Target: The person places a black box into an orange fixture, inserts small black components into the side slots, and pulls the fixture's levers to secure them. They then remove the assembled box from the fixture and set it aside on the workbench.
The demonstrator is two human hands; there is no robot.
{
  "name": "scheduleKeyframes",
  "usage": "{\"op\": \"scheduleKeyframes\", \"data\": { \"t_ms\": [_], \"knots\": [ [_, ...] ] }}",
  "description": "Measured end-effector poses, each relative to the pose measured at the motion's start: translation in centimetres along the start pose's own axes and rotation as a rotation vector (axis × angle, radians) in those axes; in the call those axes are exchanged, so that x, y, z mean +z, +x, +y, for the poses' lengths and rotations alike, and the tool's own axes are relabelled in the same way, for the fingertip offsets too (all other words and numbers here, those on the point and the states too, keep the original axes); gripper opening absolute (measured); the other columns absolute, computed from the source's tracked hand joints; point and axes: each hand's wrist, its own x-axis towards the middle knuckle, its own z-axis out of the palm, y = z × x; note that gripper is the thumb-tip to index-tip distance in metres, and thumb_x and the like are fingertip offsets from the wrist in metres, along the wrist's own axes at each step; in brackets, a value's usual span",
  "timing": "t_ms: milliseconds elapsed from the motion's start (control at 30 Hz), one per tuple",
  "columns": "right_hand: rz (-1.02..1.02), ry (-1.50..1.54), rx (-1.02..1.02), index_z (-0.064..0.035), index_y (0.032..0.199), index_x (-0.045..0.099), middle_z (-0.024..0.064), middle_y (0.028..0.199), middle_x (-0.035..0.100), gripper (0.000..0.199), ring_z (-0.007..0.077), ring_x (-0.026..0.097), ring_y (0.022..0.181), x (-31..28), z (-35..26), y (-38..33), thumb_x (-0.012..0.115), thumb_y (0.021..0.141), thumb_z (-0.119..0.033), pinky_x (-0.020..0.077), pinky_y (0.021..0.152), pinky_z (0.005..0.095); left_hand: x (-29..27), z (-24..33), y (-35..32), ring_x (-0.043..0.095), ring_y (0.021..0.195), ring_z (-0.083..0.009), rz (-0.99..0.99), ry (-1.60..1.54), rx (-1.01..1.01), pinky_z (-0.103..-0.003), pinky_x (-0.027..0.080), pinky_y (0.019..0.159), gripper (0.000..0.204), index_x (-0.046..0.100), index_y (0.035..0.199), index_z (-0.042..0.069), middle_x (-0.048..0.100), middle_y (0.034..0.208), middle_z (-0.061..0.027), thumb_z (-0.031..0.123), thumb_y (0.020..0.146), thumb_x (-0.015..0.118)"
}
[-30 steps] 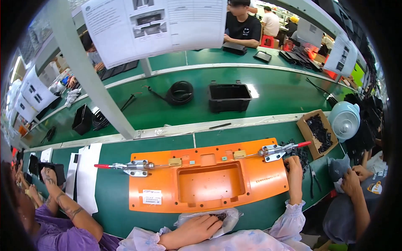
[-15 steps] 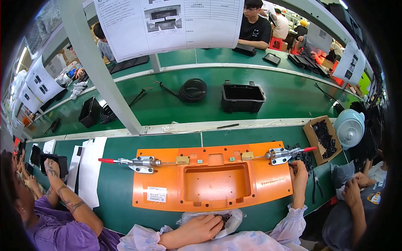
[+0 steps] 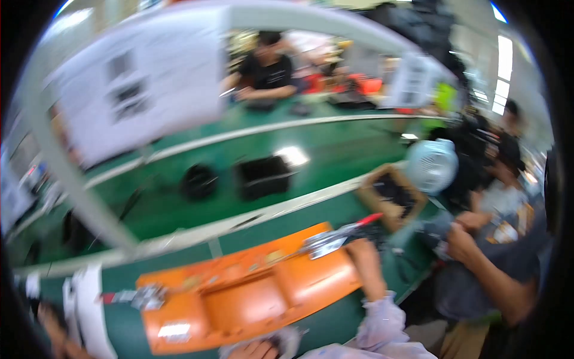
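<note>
An orange fixture plate (image 3: 248,308) with a rectangular recess lies on the green bench, tilted up to the right in view. Red-handled toggle clamps sit at its two ends, a right clamp (image 3: 326,242) and a left clamp (image 3: 149,296). My right hand (image 3: 366,263) is at the plate's right edge, by a heap of small black parts (image 3: 375,234); its fingers are smeared by motion. At the lower edge, my left hand (image 3: 258,350) rests at a clear plastic bag (image 3: 291,340) with dark contents. Its fingers are partly cut off and blurred.
A cardboard box (image 3: 378,206) of black parts and a pale blue fan (image 3: 431,166) stand at the right, with pliers (image 3: 406,260) nearby. Beyond the bench's white rail are a black bin (image 3: 263,178) and a cable coil (image 3: 199,181). A co-worker's hands (image 3: 463,236) are close on the right.
The whole view has swung right and tilted, so the plate and bench appear lower and further left, and blurred. My hands remain at the bag and the plate's right edge.
</note>
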Motion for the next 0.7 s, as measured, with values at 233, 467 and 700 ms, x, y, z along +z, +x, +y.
{"op": "scheduleKeyframes", "data": {
  "t_ms": [233,467,700],
  "knots": [
    [-0.119,0.140,0.132,-0.0068,0.098,0.068,0.0122,0.097,0.064,0.013,0.0317,0.065,0.092,0.8,-1.4,-0.9,0.067,0.088,-0.014,0.0543,0.078,0.0407,-0.1,0.5,-0.3,0.064,0.089,-0.0255,0.036,0.003,0.009,-0.037,0.051,0.075,0.013,0.063,0.096,0.009,0.063,0.096,-0.0075,0.013,0.084,0.063],
    [-0.123,0.136,0.001,-0.0111,0.120,0.067,0.0099,0.109,0.060,0.032,0.0298,0.057,0.101,-1.0,-2.1,-0.7,0.060,0.088,-0.012,0.0508,0.088,0.0381,-2.9,1.6,1.1,0.065,0.082,-0.0269,0.114,-0.039,-0.046,-0.039,0.051,0.072,0.011,0.063,0.093,0.007,0.064,0.090,-0.0084,0.013,0.085,0.067],
    [-0.275,0.220,-0.028,-0.0088,0.123,0.064,0.0100,0.112,0.058,0.034,0.0313,0.052,0.106,-1.6,-1.6,-0.5,0.055,0.090,-0.015,0.0445,0.096,0.0372,-3.6,1.5,0.8,0.065,0.079,-0.0289,0.154,-0.133,-0.056,-0.040,0.052,0.068,0.010,0.064,0.089,0.005,0.064,0.086,-0.0106,0.006,0.083,0.071]
  ]
}}
